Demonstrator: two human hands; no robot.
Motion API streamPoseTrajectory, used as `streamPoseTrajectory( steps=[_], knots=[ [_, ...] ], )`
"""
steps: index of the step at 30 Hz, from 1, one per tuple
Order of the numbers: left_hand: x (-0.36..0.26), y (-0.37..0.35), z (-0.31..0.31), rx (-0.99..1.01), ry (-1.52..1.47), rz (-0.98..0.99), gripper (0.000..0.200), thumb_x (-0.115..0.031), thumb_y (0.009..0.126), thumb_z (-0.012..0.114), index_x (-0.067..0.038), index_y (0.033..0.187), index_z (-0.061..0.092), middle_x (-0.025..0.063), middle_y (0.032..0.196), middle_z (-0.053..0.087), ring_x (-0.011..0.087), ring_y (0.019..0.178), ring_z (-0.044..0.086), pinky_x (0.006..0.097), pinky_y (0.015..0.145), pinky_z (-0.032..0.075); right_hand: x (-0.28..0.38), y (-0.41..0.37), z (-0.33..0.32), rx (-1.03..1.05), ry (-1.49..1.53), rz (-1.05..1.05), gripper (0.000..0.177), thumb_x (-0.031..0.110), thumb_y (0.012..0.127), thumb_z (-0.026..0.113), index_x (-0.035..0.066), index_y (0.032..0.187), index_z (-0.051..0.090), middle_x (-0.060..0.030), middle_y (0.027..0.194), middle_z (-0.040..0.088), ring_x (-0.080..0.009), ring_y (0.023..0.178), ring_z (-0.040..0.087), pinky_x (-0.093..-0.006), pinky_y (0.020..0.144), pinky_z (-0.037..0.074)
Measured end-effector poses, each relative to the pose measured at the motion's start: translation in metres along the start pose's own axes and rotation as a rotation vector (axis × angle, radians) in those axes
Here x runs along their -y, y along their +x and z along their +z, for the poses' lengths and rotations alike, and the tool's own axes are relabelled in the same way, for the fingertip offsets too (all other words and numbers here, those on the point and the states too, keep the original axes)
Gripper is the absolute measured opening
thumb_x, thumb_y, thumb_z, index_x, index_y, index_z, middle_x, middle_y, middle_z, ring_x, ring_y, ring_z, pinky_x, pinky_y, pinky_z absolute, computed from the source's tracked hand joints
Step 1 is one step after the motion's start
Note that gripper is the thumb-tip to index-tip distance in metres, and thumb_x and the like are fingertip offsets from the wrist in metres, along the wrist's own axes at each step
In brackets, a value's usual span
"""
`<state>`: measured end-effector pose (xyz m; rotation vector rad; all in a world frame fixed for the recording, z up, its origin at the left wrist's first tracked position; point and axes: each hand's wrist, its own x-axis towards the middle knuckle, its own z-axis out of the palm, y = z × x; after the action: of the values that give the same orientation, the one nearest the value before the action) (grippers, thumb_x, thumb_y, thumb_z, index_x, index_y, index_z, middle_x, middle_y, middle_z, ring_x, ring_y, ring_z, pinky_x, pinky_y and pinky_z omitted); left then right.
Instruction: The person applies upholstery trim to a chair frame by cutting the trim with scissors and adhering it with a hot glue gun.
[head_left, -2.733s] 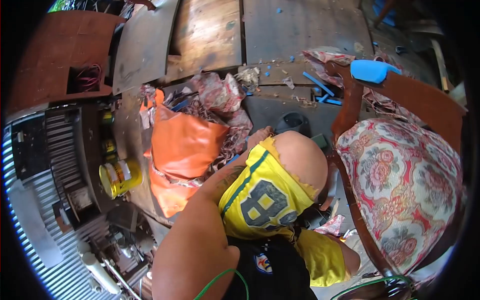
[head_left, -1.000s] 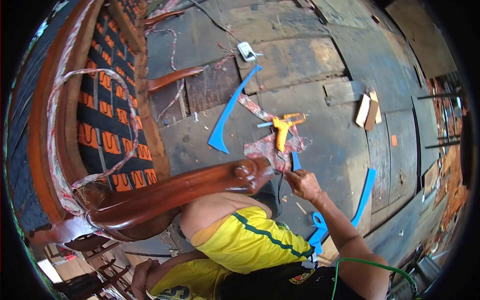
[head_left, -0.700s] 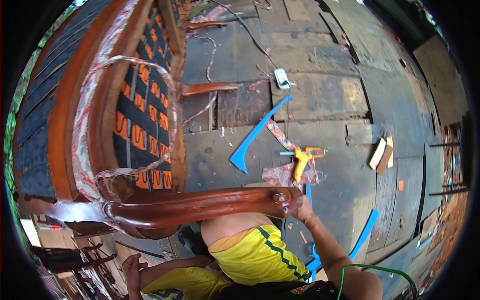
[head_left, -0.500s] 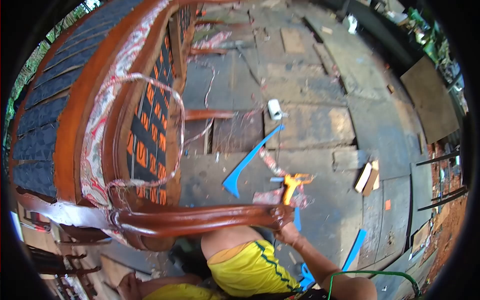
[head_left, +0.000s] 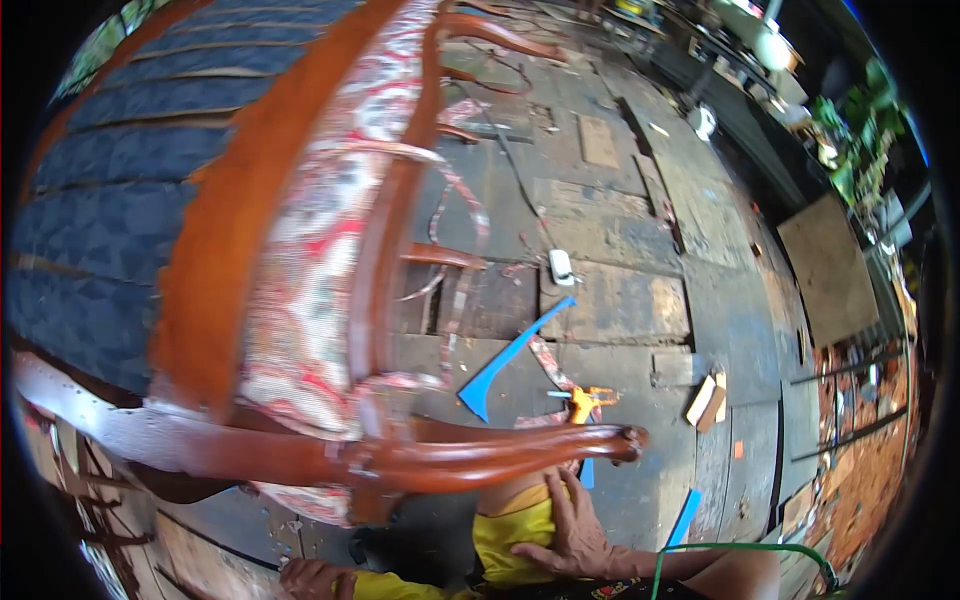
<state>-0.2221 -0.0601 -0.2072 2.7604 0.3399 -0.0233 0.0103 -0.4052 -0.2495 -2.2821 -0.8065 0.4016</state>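
Note:
A polished wooden seat frame (head_left: 230,270) stands tilted at the left, with blue fabric strips (head_left: 100,220) and a red-and-white patterned cloth (head_left: 315,240) along it. Its carved wooden leg (head_left: 510,455) reaches right, just beyond my knees. My right hand (head_left: 572,530) lies on my yellow-clad knee, fingers spread and holding nothing, below the leg and apart from it. At the lower left, my left hand (head_left: 318,578) rests by my other knee, fingers loosely extended, partly cut off by the frame edge.
On the plank floor (head_left: 620,350) lie a curved blue piece (head_left: 510,360), an orange-yellow tool (head_left: 582,402), a white object with a cord (head_left: 561,267) and wood blocks (head_left: 706,402). A looped patterned strip (head_left: 470,205) hangs from the frame. A green cord (head_left: 740,545) crosses the lower right.
My right hand has let go of the leg's end and come down onto my knee. The seat frame appears nearer and shifted right; my view has moved.

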Motion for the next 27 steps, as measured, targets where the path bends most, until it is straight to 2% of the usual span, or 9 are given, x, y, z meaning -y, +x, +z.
streamPoseTrajectory(
  steps=[2, 4, 6, 9, 12, 18, 21, 26, 27],
  knots=[
    [0.021, 0.002, 0.003, 0.015, 0.015, -0.072, 0.019, -0.025, 0.083, 0.081, -0.013, 0.097, 0.075, 0.0127, 0.090, 0.070, 0.0352, 0.084, 0.067, 0.0479, 0.078, 0.053, 0.004, 0.012, 0.001, 0.003, -0.012, 0.083, 0.117, 0.060, 0.079, 0.083, -0.004, 0.159, 0.026, -0.0377, 0.155, 0.030, -0.0550, 0.142, 0.036, -0.0575, 0.120, 0.031],
    [0.035, 0.012, -0.007, 0.153, 0.031, -0.068, 0.027, -0.034, 0.097, 0.066, -0.009, 0.097, 0.078, 0.0120, 0.077, 0.072, 0.0307, 0.077, 0.073, 0.0436, 0.081, 0.059, 0.009, 0.025, -0.007, 0.119, 0.000, 0.091, 0.120, 0.056, 0.079, 0.084, -0.006, 0.158, 0.018, -0.0359, 0.156, 0.027, -0.0530, 0.144, 0.031, -0.0565, 0.120, 0.032],
    [0.044, 0.019, -0.007, 0.163, -0.007, -0.112, 0.028, -0.033, 0.098, 0.065, -0.008, 0.096, 0.077, 0.0109, 0.084, 0.073, 0.0308, 0.079, 0.074, 0.0435, 0.080, 0.060, 0.013, 0.020, -0.001, 0.061, -0.047, 0.124, 0.103, 0.058, 0.082, 0.080, -0.004, 0.152, 0.038, -0.0370, 0.145, 0.046, -0.0533, 0.134, 0.046, -0.0561, 0.114, 0.040],
    [0.043, 0.027, -0.023, 0.220, -0.099, -0.171, 0.026, -0.034, 0.097, 0.063, -0.011, 0.093, 0.076, 0.0097, 0.091, 0.073, 0.0332, 0.086, 0.073, 0.0464, 0.080, 0.059, 0.003, 0.018, -0.001, 0.163, 0.027, 0.023, 0.115, 0.044, 0.079, 0.084, 0.002, 0.165, 0.019, -0.0332, 0.158, 0.032, -0.0523, 0.138, 0.041, -0.0555, 0.113, 0.039],
    [0.034, 0.025, -0.033, 0.275, -0.208, -0.139, 0.023, -0.034, 0.095, 0.064, -0.013, 0.086, 0.072, 0.0085, 0.086, 0.070, 0.0341, 0.086, 0.071, 0.0492, 0.080, 0.059, 0.019, 0.030, -0.013, 0.281, 0.025, 0.012, 0.102, 0.047, 0.081, 0.081, 0.003, 0.156, 0.028, -0.0316, 0.148, 0.040, -0.0511, 0.131, 0.046, -0.0550, 0.109, 0.042],
    [-0.033, -0.040, -0.026, -0.122, -0.254, -0.456, 0.023, -0.033, 0.088, 0.069, -0.012, 0.080, 0.065, 0.0105, 0.085, 0.067, 0.0305, 0.083, 0.070, 0.0484, 0.076, 0.054, 0.077, 0.036, -0.054, 0.513, -0.264, 0.089, 0.079, 0.054, 0.085, 0.074, 0.003, 0.138, 0.046, -0.0284, 0.128, 0.054, -0.0487, 0.116, 0.057, -0.0538, 0.101, 0.048],
    [-0.068, -0.078, -0.032, -0.256, 0.018, -0.505, 0.021, -0.033, 0.085, 0.071, -0.012, 0.082, 0.067, 0.0123, 0.090, 0.067, 0.0301, 0.085, 0.068, 0.0464, 0.075, 0.051, 0.123, 0.042, -0.068, 0.697, -0.489, 0.151, 0.071, 0.058, 0.086, 0.071, 0.004, 0.130, 0.056, -0.0268, 0.119, 0.061, -0.0475, 0.109, 0.062, -0.0533, 0.097, 0.051],
    [-0.091, -0.127, -0.039, -0.299, -0.505, -0.875, 0.019, -0.027, 0.088, 0.068, -0.008, 0.086, 0.072, 0.0172, 0.095, 0.068, 0.0384, 0.088, 0.067, 0.0503, 0.074, 0.053, 0.212, 0.041, -0.073, 1.112, -0.684, 0.074, 0.065, 0.064, 0.089, 0.066, 0.005, 0.115, 0.071, -0.0242, 0.102, 0.074, -0.0455, 0.097, 0.071, -0.0524, 0.090, 0.056],
    [-0.100, -0.137, -0.054, -0.513, -0.540, -0.942, 0.021, -0.026, 0.089, 0.069, -0.007, 0.080, 0.072, 0.0186, 0.089, 0.069, 0.0402, 0.086, 0.069, 0.0516, 0.073, 0.054, 0.239, 0.041, -0.072, 1.192, -0.566, 0.051, 0.062, 0.056, 0.092, 0.068, 0.002, 0.122, 0.067, -0.0236, 0.109, 0.071, -0.0448, 0.105, 0.068, -0.0514, 0.095, 0.053]
  ],
)
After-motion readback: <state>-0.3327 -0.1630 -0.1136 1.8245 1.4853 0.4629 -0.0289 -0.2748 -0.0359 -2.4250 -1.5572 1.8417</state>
